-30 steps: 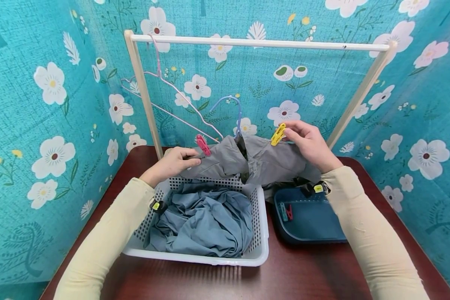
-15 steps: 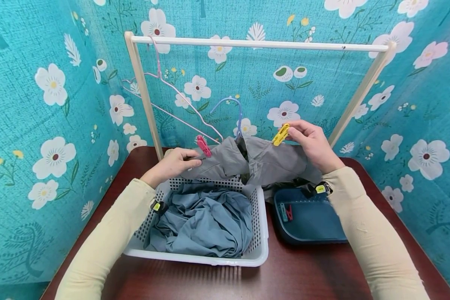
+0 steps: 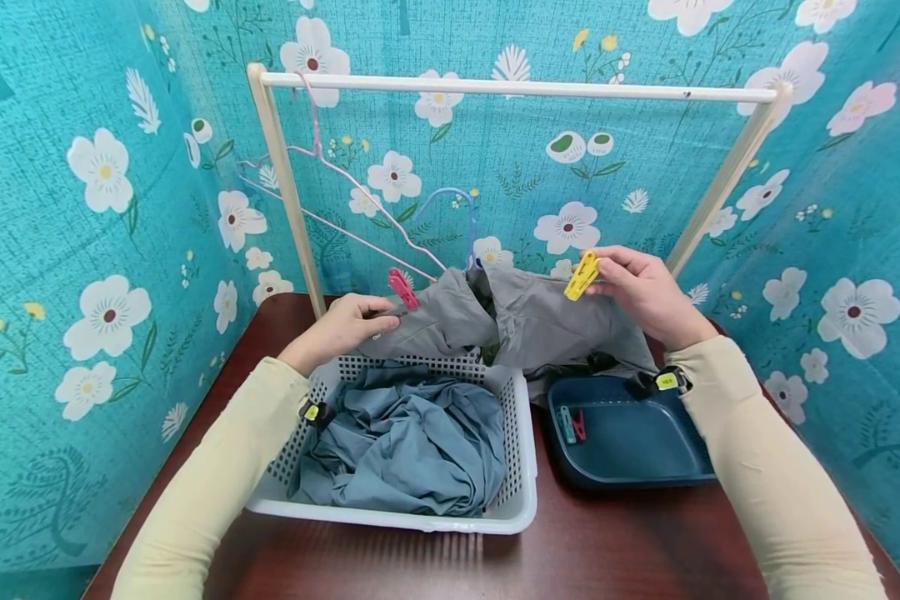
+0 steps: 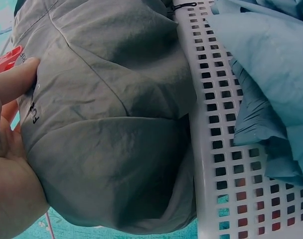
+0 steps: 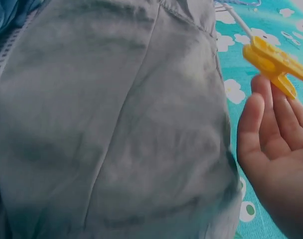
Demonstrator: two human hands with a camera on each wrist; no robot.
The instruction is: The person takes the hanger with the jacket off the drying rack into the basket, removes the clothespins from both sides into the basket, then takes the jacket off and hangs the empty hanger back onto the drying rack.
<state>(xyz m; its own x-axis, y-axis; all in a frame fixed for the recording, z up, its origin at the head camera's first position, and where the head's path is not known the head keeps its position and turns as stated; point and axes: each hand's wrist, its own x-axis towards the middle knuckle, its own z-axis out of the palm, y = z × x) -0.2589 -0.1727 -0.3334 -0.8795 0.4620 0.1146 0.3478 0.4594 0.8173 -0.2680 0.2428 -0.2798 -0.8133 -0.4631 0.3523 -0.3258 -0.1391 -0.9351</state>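
A grey garment (image 3: 562,325), with a blue hanger's hook (image 3: 471,212) rising from its middle, is held above the basket's back edge. My left hand (image 3: 348,327) pinches its upper left edge between thumb and fingers, beside a red clothespin (image 3: 402,289) clipped there. In the left wrist view, the left thumb presses the grey cloth near dark lettering. My right hand (image 3: 645,292) pinches a yellow clothespin (image 3: 582,277) by the garment's upper right edge. In the right wrist view, the yellow clothespin (image 5: 273,62) appears beside the cloth, near a pale hanger bar (image 5: 238,22); whether they touch cannot be told.
A white perforated basket (image 3: 525,450) holds crumpled blue-grey cloth (image 3: 412,442). To its right is a dark blue tray (image 3: 630,479) with a teal clothespin (image 3: 567,424) and a red one (image 3: 579,425). Behind, a pink hanger (image 3: 317,125) hangs from a rack's white bar (image 3: 510,87).
My right hand has moved to the right with the yellow clothespin, along the garment's upper edge. The blue hanger's hook has shifted slightly left. The left hand stays nearly still.
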